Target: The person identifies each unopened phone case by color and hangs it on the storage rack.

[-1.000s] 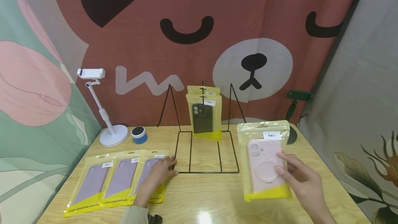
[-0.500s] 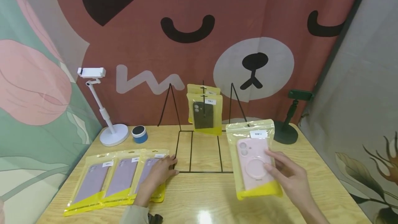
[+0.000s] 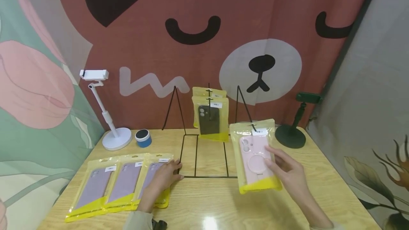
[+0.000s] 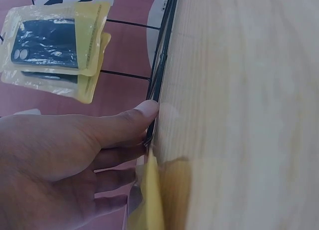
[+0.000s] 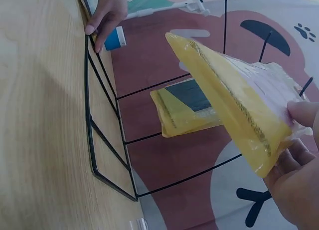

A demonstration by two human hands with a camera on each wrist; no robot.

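My right hand [image 3: 289,171] pinches the right edge of a yellow-and-clear pouch with a pink phone case [image 3: 255,155] inside. The tip of the right prong of a black wire display rack [image 3: 211,177] shows in front of this pouch's top, by its hang hole. With thumb and fingers, my left hand [image 3: 163,178] grips the front left corner of the rack's base, seen close in the left wrist view. Two pouches with black phone cases [image 3: 209,125] hang on the middle prong. Beneath my left forearm and hand lies part of the rightmost pouch of purple phone cases [image 3: 124,182].
A white phone stand [image 3: 116,139] and a small blue jar [image 3: 143,138] stand at the back left. At the back right is a dark green phone stand [image 3: 290,137]. A bear-print curtain [image 3: 143,52] hangs behind the wooden table [image 3: 198,201].
My right hand has carried the pink-case pouch left and slightly up, over to the rack's right prong, whose tip now shows in front of the pouch. My left hand stays put.
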